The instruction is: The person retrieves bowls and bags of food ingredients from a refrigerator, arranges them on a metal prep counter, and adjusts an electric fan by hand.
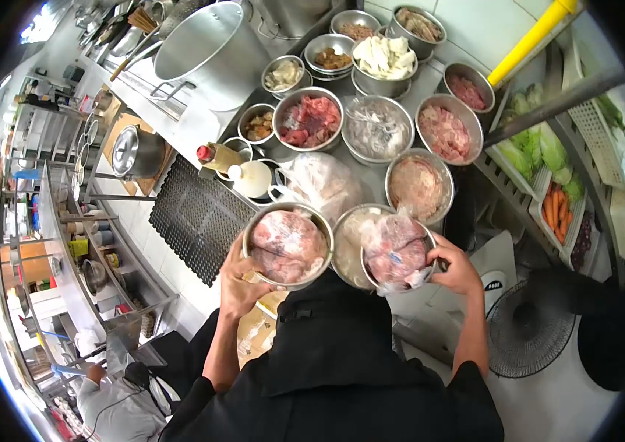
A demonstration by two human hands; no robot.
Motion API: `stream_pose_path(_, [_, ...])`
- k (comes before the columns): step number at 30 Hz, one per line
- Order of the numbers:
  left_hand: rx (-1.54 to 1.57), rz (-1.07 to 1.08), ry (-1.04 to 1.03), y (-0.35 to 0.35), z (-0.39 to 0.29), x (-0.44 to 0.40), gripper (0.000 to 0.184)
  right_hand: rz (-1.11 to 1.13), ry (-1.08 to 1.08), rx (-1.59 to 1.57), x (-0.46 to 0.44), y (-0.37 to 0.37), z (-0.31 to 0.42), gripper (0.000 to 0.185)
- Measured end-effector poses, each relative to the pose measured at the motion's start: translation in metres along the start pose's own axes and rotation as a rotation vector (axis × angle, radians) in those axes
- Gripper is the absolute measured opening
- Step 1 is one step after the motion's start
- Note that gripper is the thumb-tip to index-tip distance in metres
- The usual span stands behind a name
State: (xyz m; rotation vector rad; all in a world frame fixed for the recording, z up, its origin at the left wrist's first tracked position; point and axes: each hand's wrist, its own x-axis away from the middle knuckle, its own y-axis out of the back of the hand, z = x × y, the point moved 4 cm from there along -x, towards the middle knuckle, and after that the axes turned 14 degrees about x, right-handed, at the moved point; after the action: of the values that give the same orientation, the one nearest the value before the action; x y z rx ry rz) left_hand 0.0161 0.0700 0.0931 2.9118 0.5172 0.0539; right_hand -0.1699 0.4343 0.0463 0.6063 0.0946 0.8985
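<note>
Black garment (334, 346) | left hand (241, 286) holding meat bowl (328, 263) | right hand (457, 269) holding second bowl (365, 269) | middle bowl (365, 206) part-hidden

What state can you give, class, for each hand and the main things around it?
Left hand: gripping the left bowl
Left bowl: open, holding meat
Right hand: gripping the right bowl
Right bowl: open, holding plastic-wrapped meat
Large pot: open
Smaller pot at left: lid on
Red-topped bottle: capped
Fan: running or not, cannot tell
</note>
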Motion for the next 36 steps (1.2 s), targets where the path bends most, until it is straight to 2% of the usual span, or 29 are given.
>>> stream_pose_path(1, [-0.021,0.025,0.011,0.002,-0.001,-0.004,0.036,0.001,0.011,0.013,-0.002,0.004,-0.009,0.027])
stream_pose_path(3, [-0.072,0.052,0.018,0.001,-0.007,-0.010,0.034,0.201,-0.232,-0.356,0.007,-0.006,-0.042,0.031])
stream_pose_path(4, [-0.093,0.043,0.057,0.003,-0.008,-0.010,0.035,0.206,-0.232,-0.344,0.012,-0.004,-0.050,0.031])
stream_pose_path(6, [-0.120,0.055,0.085,0.010,0.006,-0.008,0.036,0.292,-0.373,-0.445,0.015,-0.005,-0.061,0.038])
stream_pose_path(7, [-0.159,0.080,0.115,0.013,0.015,-0.005,0.037,0.295,-0.376,-0.436,0.010,-0.002,-0.054,0.038])
stream_pose_path(9, [-0.106,0.052,0.114,0.018,0.028,-0.005,0.037,0.122,-0.379,-0.542,0.000,0.016,-0.033,0.038])
stream_pose_path(13, [0.033,-0.012,0.121,0.028,0.039,0.001,0.037,-0.124,-0.446,-0.162,-0.043,0.046,-0.029,0.039])
stream_pose_path(15, [0.050,0.000,0.134,0.032,0.045,0.002,0.037,-0.147,-0.374,-0.062,-0.082,0.050,-0.020,0.034])
stream_pose_path(19, [0.045,-0.005,0.081,0.041,0.037,-0.004,0.039,-0.052,-0.118,0.044,-0.172,0.023,0.029,0.030])
stream_pose_path(21, [0.036,-0.008,0.074,0.045,0.038,-0.004,0.039,0.138,-0.146,0.171,-0.205,0.008,0.058,0.029])
stream_pose_path(23, [0.032,0.008,0.075,0.049,0.039,0.001,0.039,0.145,-0.075,0.169,-0.231,-0.003,0.053,0.030])
stream_pose_path(25, [0.138,-0.038,0.153,0.049,0.044,0.006,0.042,0.160,-0.033,0.314,-0.240,0.008,0.036,0.028])
stream_pose_path(26, [0.127,-0.051,0.117,0.050,0.044,0.007,0.043,0.149,-0.090,0.319,-0.234,0.019,0.030,0.028])
stream_pose_path(28, [0.119,-0.069,0.084,0.053,0.043,0.008,0.043,0.026,-0.116,0.161,-0.220,0.047,0.027,0.025])
stream_pose_path(32, [0.101,-0.049,0.081,0.051,0.043,0.000,0.043,-0.148,-0.181,0.221,-0.196,0.078,0.006,0.023])
stream_pose_path(33, [0.057,-0.031,0.097,0.052,0.042,0.000,0.042,-0.130,-0.153,0.207,-0.200,0.072,0.005,0.023])
stream_pose_path(35, [0.032,-0.038,0.103,0.046,0.034,-0.004,0.040,0.004,-0.233,0.330,-0.211,0.055,0.016,0.023])
stream_pose_path(36, [0.005,-0.037,0.083,0.044,0.033,-0.004,0.040,0.007,-0.175,0.317,-0.221,0.041,0.019,0.024])
